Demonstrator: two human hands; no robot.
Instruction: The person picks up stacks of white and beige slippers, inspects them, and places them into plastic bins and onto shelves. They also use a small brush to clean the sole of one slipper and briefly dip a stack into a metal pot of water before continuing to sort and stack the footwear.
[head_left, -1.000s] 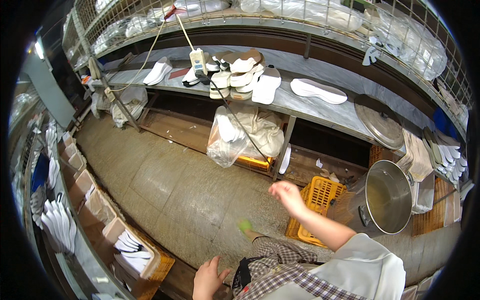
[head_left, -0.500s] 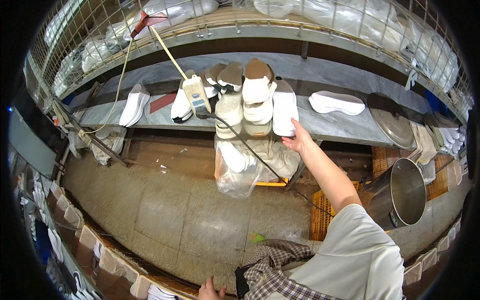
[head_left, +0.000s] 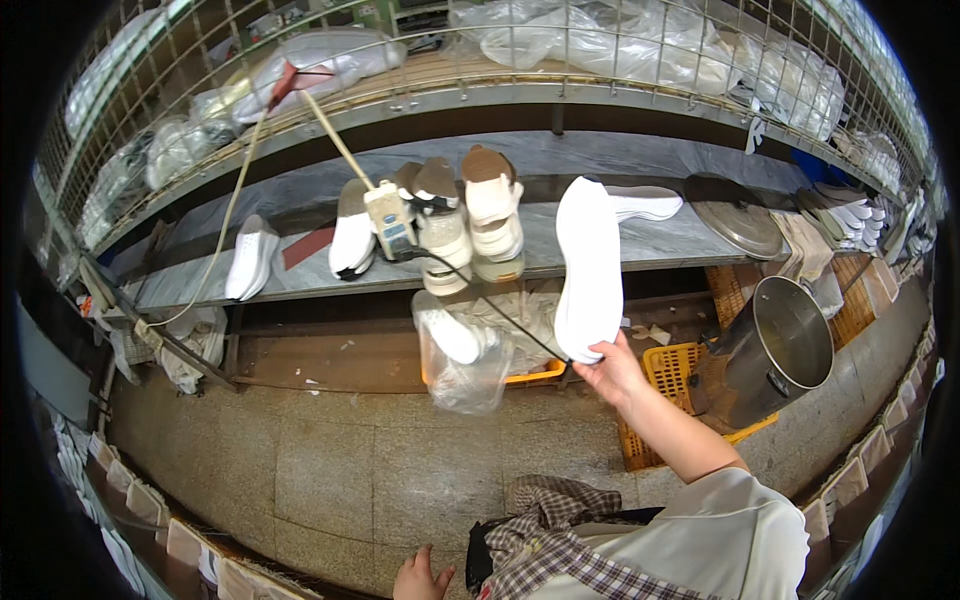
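A long white shoe sole (head_left: 588,265) is raised in front of the grey bench (head_left: 540,245), its far end pointing up. My right hand (head_left: 613,372) pinches it by the near end, thumb over the white face. Behind it, partly covered, another white sole (head_left: 652,202) lies on the bench. Left of the held sole stand stacks of white and beige soles (head_left: 493,205), some with brown tops. My left hand (head_left: 422,577) is low at the bottom edge, holding nothing visible, with fingers apart.
A power strip (head_left: 388,218) hangs by a cord before the bench. Beneath are a plastic bag (head_left: 462,385) and yellow crates (head_left: 668,368). A metal pot (head_left: 780,340) stands right, below a round lid (head_left: 735,215). Wire mesh (head_left: 560,70) fronts the upper shelf.
My right hand has lifted the white sole off the bench, beside the stacks, and brought it nearer and to the right. My left hand stays low. The view has shifted slightly.
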